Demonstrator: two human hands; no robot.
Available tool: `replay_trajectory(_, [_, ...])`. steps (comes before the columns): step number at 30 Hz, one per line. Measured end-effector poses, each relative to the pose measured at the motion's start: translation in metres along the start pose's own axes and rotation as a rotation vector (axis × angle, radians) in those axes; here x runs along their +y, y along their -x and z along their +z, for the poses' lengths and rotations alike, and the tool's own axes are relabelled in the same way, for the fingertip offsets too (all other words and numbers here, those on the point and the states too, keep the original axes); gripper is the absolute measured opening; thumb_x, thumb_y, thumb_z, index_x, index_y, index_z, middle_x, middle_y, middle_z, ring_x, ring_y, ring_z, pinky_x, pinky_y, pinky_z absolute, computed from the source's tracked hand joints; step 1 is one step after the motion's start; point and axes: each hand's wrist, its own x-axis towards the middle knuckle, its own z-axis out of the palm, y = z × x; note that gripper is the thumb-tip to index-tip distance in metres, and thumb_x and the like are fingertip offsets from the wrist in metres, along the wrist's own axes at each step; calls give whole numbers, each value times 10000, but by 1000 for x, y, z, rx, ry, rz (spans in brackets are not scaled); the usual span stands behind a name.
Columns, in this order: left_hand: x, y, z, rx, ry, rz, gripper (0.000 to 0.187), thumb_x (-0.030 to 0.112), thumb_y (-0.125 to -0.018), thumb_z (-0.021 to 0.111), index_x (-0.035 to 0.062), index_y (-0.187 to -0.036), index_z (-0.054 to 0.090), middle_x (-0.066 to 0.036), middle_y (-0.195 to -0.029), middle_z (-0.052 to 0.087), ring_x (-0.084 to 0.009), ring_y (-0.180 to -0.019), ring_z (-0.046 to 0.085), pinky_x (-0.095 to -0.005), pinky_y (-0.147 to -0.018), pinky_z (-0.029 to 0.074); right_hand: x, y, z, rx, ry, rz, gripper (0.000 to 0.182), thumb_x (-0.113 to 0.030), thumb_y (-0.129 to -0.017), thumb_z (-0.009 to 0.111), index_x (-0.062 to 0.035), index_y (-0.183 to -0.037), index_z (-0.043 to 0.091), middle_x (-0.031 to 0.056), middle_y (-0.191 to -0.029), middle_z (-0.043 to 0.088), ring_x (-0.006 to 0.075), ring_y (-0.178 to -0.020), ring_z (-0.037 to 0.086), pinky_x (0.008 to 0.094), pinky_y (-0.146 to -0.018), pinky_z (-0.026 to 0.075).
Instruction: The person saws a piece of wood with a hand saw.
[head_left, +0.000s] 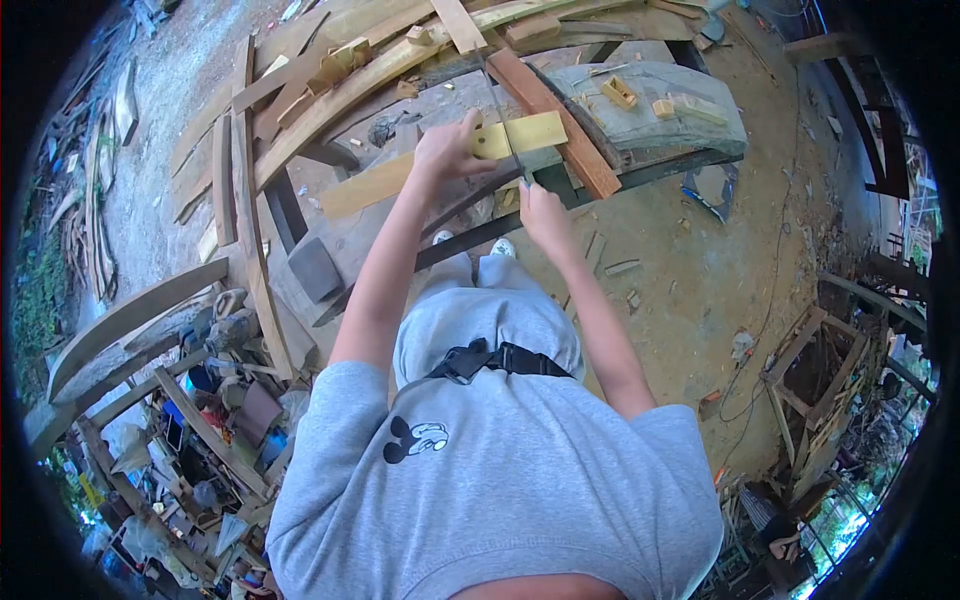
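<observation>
Head view looks straight down over a grey sweatshirt at two bare arms stretched toward a rough wooden counter [640,95]. On that counter lies a pale yellow plank [380,182], running from lower left to upper right, its right end reaching a reddish-brown board [555,125] that crosses it at an angle. The left hand [447,150] presses down flat on the plank near its right part, fingers spread over the wood, so its grip is a holding-down one rather than a closed fist. The right hand [540,212] sits just nearer than the plank, its grip closed around the handle of a handsaw [503,130], whose thin blade runs away from the hand and crosses the plank just right of the left hand. Small wooden blocks [620,92] lie farther right on the counter's grey surface. Long curved planks [330,85] are stacked at the far left, some leaning over the counter's edge. A dark rectangular block [315,268] rests on the near left part of the structure. Bare earth ground [700,270] spreads to the right, strewn with wood scraps, and a small wooden frame [815,375] stands at the right. Cluttered tools and odds fill the near left corner.
</observation>
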Motion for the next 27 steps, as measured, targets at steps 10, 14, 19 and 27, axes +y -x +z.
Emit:
replay_trajectory(10, [22, 8, 33, 356, -261, -18, 518, 284, -587, 664, 70, -1018, 474, -80, -943, 527, -225, -915, 505, -366, -715, 397, -1, -3, 3, -63, -123, 73, 551, -371, -902, 261, 50, -692, 548, 285, -744, 558, 430, -748, 543, 499, -688, 409])
replay_trajectory(14, [16, -1, 25, 175, -211, -65, 499, 310, -612, 646, 62, -1008, 473, -112, -955, 545, -262, -924, 525, -392, -732, 418, -8, 3, -3, -63, -147, 88, 526, -339, -901, 288, 55, -665, 543, 287, -735, 554, 427, -747, 542, 501, -681, 407])
replay_trajectory(19, [14, -7, 17, 76, -174, -98, 471, 333, -633, 615, 46, -977, 470, -156, -940, 568, -302, -888, 558, -417, -738, 440, -13, 76, -34, -92, 13, 136, 423, -266, -887, 348, 44, -681, 549, 280, -695, 550, 423, -700, 546, 504, -635, 415])
replay_trajectory(27, [12, -7, 18, 83, -182, -40, 433, 330, -666, 585, 33, -948, 447, -166, -846, 582, -326, -804, 573, -420, -673, 466, -21, 10, -19, -105, -63, 30, 462, -304, -883, 345, 75, -709, 545, 288, -712, 540, 428, -721, 541, 500, -625, 418])
